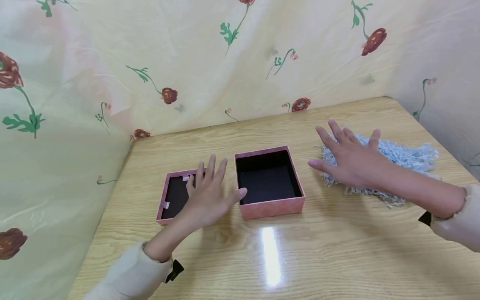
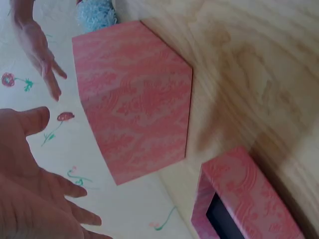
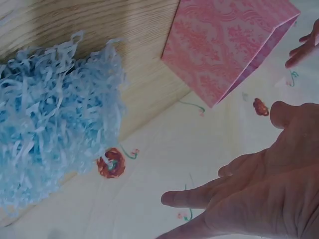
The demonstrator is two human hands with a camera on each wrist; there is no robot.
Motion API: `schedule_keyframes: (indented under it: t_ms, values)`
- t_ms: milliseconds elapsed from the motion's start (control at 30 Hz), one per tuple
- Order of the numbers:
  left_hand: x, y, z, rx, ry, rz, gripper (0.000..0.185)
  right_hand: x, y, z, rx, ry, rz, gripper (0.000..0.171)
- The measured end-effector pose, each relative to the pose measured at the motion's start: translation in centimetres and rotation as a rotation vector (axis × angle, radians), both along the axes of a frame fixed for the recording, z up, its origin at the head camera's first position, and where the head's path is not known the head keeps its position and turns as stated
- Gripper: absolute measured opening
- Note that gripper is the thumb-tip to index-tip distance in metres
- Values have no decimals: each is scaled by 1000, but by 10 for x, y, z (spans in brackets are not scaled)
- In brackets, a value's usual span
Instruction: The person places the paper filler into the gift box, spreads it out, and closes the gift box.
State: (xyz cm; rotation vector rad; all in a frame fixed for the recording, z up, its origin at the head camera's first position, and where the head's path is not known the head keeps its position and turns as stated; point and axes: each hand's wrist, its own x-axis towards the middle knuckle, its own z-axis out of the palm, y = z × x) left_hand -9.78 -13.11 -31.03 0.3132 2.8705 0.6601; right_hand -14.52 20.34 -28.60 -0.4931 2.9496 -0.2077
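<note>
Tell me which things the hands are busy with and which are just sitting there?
Busy with:
left hand, spread open above the lid
right hand, spread open above the blue paper shreds
open pink box, between the hands

Just there:
wooden table
flowered cloth behind

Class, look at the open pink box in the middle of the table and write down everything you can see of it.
The pink box is square and looks like card, its outer walls printed with a paler damask-like pattern. Its lid is off, showing a dark, empty inside. It stands upright and flat on the wooden table, between its lid, which lies inside up to the left, and a heap of pale blue shredded paper to the right. The left hand hovers beside its left wall, thumb close to it; contact cannot be told.
</note>
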Motion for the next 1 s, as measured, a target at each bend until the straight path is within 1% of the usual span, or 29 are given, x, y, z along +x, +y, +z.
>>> schedule_keyframes:
  t_ms: [167, 333, 533, 800, 1000]
  values:
    - [4, 5, -4, 79, 7, 34, 92, -3, 6, -1, 7, 3, -19, 91]
    - [7, 10, -8, 150, 0, 53, 92, -4, 12, -4, 12, -2, -12, 90]
    - [10, 13, -13, 200, 14, 69, 87, -6, 18, -8, 46, 9, -14, 90]
    - [10, 17, -16, 271, 40, 90, 84, -13, 28, -11, 62, 2, -11, 93]
    - [11, 19, -17, 329, 24, 95, 83, -20, 37, -16, 44, -23, -18, 100]
